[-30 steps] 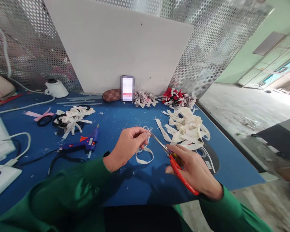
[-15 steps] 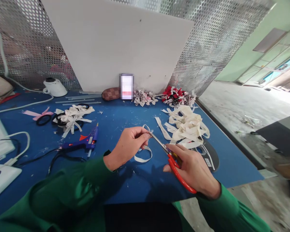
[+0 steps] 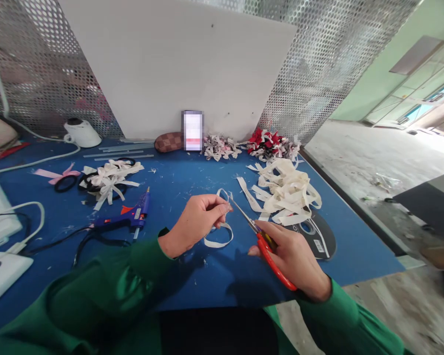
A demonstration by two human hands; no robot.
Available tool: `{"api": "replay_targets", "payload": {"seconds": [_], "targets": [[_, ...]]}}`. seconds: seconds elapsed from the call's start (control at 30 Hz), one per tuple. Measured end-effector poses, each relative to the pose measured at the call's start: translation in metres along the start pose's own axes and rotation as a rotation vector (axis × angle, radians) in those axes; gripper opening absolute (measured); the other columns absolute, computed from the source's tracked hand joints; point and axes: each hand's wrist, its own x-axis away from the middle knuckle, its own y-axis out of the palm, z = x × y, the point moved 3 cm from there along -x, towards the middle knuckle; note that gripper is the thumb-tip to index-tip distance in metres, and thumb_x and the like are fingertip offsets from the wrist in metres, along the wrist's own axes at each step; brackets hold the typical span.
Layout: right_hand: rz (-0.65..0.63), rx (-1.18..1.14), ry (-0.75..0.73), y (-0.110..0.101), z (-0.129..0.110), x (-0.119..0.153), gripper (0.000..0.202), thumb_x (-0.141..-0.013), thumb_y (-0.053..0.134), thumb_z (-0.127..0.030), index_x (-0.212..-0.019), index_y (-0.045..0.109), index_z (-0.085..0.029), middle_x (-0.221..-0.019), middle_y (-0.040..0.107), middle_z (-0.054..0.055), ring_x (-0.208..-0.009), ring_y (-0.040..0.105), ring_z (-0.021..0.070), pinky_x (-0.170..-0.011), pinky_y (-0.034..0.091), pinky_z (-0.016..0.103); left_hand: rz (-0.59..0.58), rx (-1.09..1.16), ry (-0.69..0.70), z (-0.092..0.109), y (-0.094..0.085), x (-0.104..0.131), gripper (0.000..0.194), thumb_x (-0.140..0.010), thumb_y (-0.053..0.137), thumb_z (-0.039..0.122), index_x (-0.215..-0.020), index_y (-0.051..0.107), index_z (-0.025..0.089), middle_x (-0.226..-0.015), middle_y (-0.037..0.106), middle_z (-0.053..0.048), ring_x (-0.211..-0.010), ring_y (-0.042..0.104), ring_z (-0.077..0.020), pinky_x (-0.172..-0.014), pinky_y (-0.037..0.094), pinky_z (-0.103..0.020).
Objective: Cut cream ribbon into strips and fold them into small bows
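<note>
- A long, deep green sleeve of smooth, faintly shiny cloth [image 3: 126, 286] covers the left arm, heavily creased and darkening in its folds.
- Its plain cuff stops at the wrist of the bare left hand [image 3: 198, 217].
- A narrow black band [image 3: 164, 231] peeks out there; I can't make out what it is.
- A matching green right sleeve [image 3: 351, 315] reaches the bare right hand's [image 3: 294, 256] wrist, looking smoother near its end.
- Plain black cloth [image 3: 218, 330] covers the lap, with green fabric [image 3: 272, 311] showing beside it.
</note>
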Motion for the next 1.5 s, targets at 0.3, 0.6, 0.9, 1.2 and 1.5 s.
{"api": "replay_targets", "payload": {"seconds": [0.3, 0.6, 0.9, 1.2, 1.5], "targets": [[0.144, 0.273, 0.112, 0.002, 0.008, -0.007, 0.047, -0.091, 0.06, -0.051, -0.128, 0.064, -0.023, -0.1, 0.075, 0.007, -0.076, 0.073, 0.0241, -0.061, 0.046, 0.031, 0.133, 0.088, 0.019, -0.001, -0.012, -0.009, 0.024, -0.084, 0.072, 0.039, -0.081, 0.072, 0.015, -0.066, 0.059, 0.001, -0.055, 0.05, -0.0083, -0.054, 0.04, -0.023], [0.07, 0.361, 0.211, 0.001, 0.011, 0.008, 0.044, -0.089, 0.062, -0.058, -0.122, 0.068, -0.029, -0.095, 0.077, 0.003, -0.076, 0.074, 0.0256, -0.057, 0.045, 0.032, 0.165, -0.334, 0.134, -0.005, -0.036, -0.028, 0.023, -0.086, 0.065, 0.04, -0.081, 0.073, 0.018, -0.066, 0.064, 0.0, -0.053, 0.049, -0.0114, -0.054, 0.037, -0.026], [0.181, 0.095, 0.352, 0.018, 0.019, 0.021, 0.051, -0.085, 0.068, -0.059, -0.126, 0.067, -0.028, -0.109, 0.077, 0.005, -0.09, 0.075, 0.0255, -0.069, 0.055, 0.032, -0.127, -1.23, 0.039, -0.023, -0.021, -0.019, 0.046, -0.075, 0.074, 0.055, -0.107, 0.067, 0.023, -0.093, 0.075, -0.009, -0.082, 0.068, -0.0286, -0.058, 0.032, -0.031], [0.238, -0.02, 0.344, 0.025, 0.013, 0.007, 0.056, -0.083, 0.069, -0.047, -0.135, 0.059, -0.026, -0.113, 0.075, 0.007, -0.095, 0.074, 0.0255, -0.074, 0.055, 0.033, -0.094, -1.311, 0.072, -0.036, -0.029, -0.025, 0.018, -0.09, 0.048, 0.016, -0.084, 0.064, 0.022, -0.085, 0.072, -0.008, -0.077, 0.066, -0.0232, -0.061, 0.032, -0.032], [0.068, 0.436, 0.266, 0.044, 0.0, 0.015, 0.043, -0.091, 0.061, -0.032, -0.131, 0.056, -0.019, -0.104, 0.073, 0.009, -0.078, 0.072, 0.0233, -0.06, 0.043, 0.03, 0.165, -1.27, 0.074, -0.017, -0.04, -0.033, 0.019, -0.1, 0.039, 0.026, -0.102, 0.057, 0.02, -0.094, 0.071, -0.01, -0.081, 0.065, -0.0234, -0.06, 0.031, -0.031]]}}
